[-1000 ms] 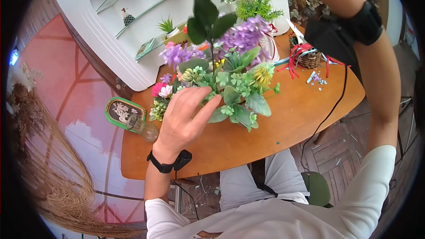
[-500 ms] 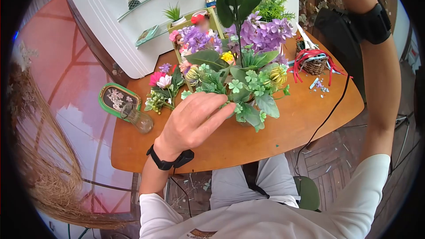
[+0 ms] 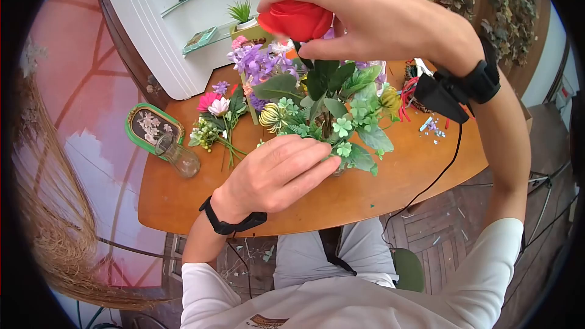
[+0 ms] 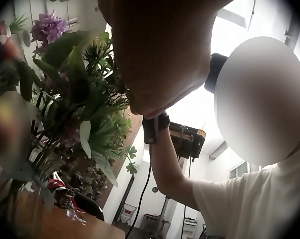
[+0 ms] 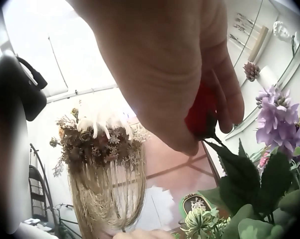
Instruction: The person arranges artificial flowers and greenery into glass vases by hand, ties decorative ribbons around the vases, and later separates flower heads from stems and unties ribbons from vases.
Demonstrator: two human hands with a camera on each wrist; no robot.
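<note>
My right hand (image 3: pixel 390 21) holds a red rose (image 3: pixel 297 19) by its bloom, high over a flower arrangement. Thumb and fingers curl about the petals, and the right wrist view also has the red bloom (image 5: pixel 199 114) inside the hand. The rose's dark green leaves (image 3: pixel 326 78) hang down among the other foliage; its lower stem is hidden there. Purple blossoms (image 3: pixel 259 61), clover leaves (image 3: pixel 342 127) and a pale yellow-green flower (image 3: pixel 273 117) make up the arrangement. At its front, my left hand (image 3: pixel 274 170) has loosely straight fingers, their tips against the low greenery, thumb hidden.
Left on the wooden table (image 3: pixel 292 214) lie pink and white flowers (image 3: pixel 219 106), a clear glass vase (image 3: pixel 181 159) and a green-framed oval picture (image 3: pixel 152 127). Scraps (image 3: pixel 431 127) and red ribbons (image 3: pixel 407 97) are at the right. White shelving (image 3: pixel 143 42) stands behind. A cable runs from my right wrist.
My right hand has come down into view with the rose, lowering its leaves into the arrangement. The left hand stays at the front greenery. The head view has shifted slightly.
</note>
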